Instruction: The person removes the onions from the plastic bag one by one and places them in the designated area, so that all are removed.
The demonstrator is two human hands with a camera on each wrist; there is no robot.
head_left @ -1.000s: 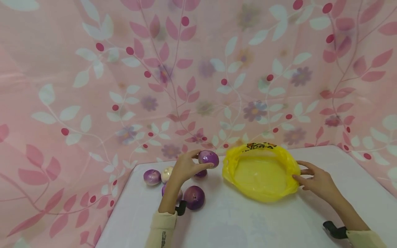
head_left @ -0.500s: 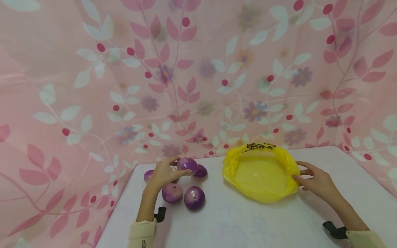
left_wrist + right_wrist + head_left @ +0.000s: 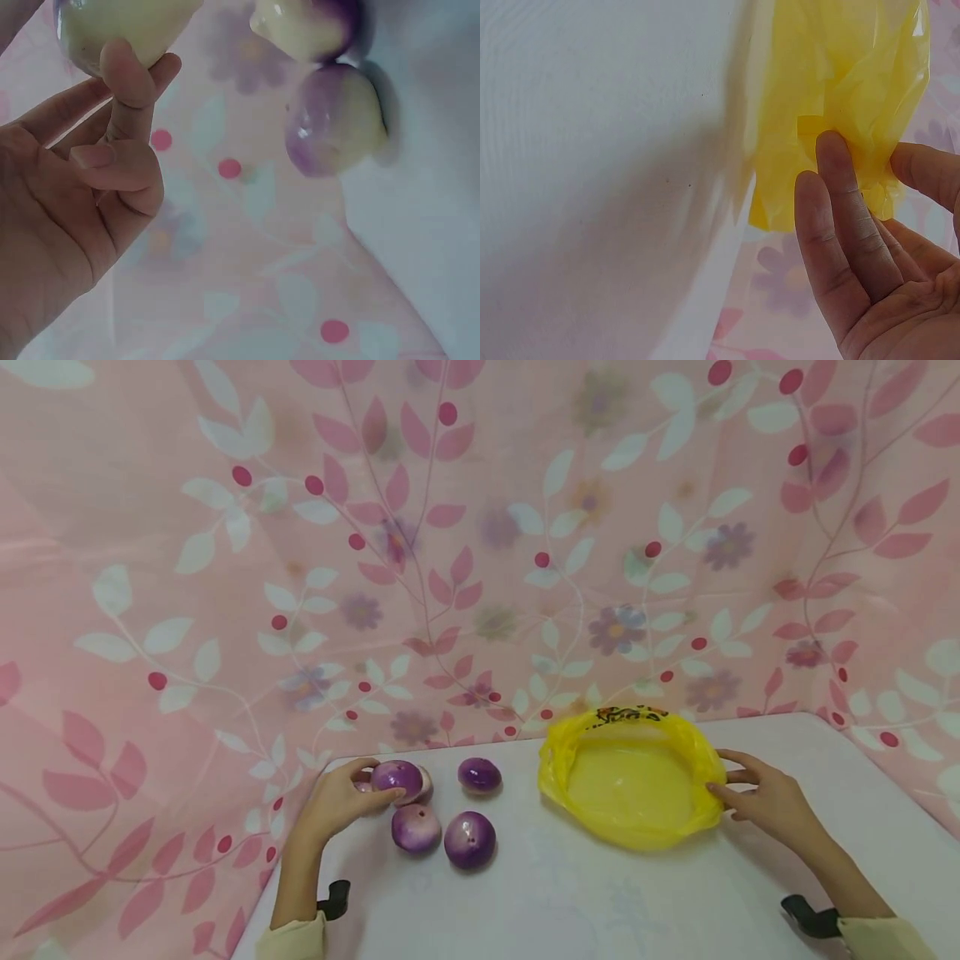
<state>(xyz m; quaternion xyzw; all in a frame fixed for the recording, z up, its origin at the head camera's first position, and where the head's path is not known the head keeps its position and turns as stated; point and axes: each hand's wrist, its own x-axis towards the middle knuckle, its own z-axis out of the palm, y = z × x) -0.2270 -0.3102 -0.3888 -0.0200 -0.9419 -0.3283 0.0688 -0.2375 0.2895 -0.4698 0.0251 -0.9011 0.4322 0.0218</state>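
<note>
My left hand (image 3: 333, 802) holds a glossy round purple-and-cream vegetable (image 3: 397, 781) at the left of the table, its fingers around the sides. In the left wrist view the fingertips touch the pale underside of this vegetable (image 3: 127, 26). Two others of the same kind, partly hidden, show behind it. Just in front lie a paler one (image 3: 416, 829) and a dark purple one (image 3: 470, 841); another (image 3: 480, 776) sits to the right. My right hand (image 3: 772, 797) pinches the right side of a yellow plastic bag (image 3: 551, 777), whose mouth gapes wide upward.
The white table (image 3: 570, 902) has its back edge close to a pink floral curtain (image 3: 480, 568). Black straps or mounts sit on both wrists. In the left wrist view two vegetables (image 3: 337, 124) touch on the tabletop.
My left hand has carried its vegetable leftward and lower, from near the bag to over the others at the left. The right hand and the bag have stayed in place.
</note>
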